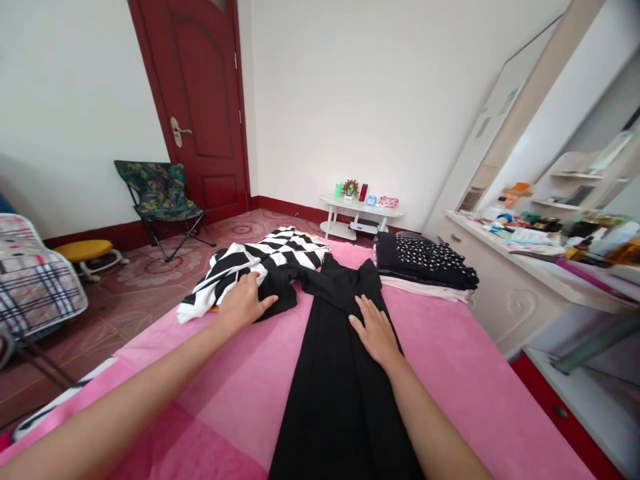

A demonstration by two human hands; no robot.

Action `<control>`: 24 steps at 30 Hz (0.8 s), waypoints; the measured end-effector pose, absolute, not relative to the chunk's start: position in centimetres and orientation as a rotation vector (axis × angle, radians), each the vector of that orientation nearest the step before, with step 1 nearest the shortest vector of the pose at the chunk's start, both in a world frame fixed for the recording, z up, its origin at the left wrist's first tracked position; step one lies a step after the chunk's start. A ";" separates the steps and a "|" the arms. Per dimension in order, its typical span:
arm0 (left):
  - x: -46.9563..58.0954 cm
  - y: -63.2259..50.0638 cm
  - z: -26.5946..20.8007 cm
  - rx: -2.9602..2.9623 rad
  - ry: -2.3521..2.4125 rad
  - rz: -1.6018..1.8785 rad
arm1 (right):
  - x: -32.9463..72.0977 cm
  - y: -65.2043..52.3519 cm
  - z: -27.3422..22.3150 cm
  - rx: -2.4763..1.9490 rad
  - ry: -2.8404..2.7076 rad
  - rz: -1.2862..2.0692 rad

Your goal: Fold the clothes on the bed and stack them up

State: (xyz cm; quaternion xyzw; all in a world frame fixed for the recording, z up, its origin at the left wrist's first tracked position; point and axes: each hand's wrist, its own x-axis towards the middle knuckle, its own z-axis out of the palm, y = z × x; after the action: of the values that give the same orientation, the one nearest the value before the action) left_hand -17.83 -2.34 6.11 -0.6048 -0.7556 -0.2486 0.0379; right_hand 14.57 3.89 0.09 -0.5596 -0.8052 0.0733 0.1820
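Observation:
A long black garment (335,373) lies stretched out on the pink bed cover (440,347), its far end bunched and one sleeve (280,283) spread to the left. My right hand (376,330) rests flat on its right side, fingers extended. At the end of the sleeve, my left hand (245,300) touches the cloth with its thumb held apart; its fingertips are partly hidden. Beyond and beside that hand, a black-and-white striped garment (270,250) lies in a loose heap.
A folded stack of clothes (425,260), polka-dot black on top, sits at the bed's far right. A cluttered dresser (540,267) stands along the right. Past the bed are a low white table (363,208), a folding chair (157,193), a yellow stool (85,251) and a red door (200,100).

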 end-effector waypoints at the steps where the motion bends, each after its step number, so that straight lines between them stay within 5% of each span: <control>1: -18.8 -1.8 6.0 -1.823 -2.445 -0.706 | 14.6 3.9 0.1 -1.578 -2.266 0.210; 10: -21.0 0.5 6.6 -2.069 -2.873 -1.284 | 14.8 3.9 0.1 -1.493 -2.173 0.262; 15: -23.8 1.8 11.0 -1.714 -2.940 -2.076 | 15.5 4.2 -0.2 -1.341 -2.033 0.333; 20: -20.7 1.5 19.9 -2.200 -2.499 -1.748 | 15.9 4.4 -0.2 -1.238 -1.769 0.501; 24: -11.7 -4.5 25.2 -2.886 -2.082 -1.168 | 16.2 4.2 0.0 -1.190 -1.535 0.631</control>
State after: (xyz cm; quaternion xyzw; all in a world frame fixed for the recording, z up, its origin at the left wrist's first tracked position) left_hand -11.71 -4.55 25.18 -0.7356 -0.5307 -0.2978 -0.2975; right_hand 16.15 4.24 0.05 -0.4967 -0.6411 0.2635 0.5224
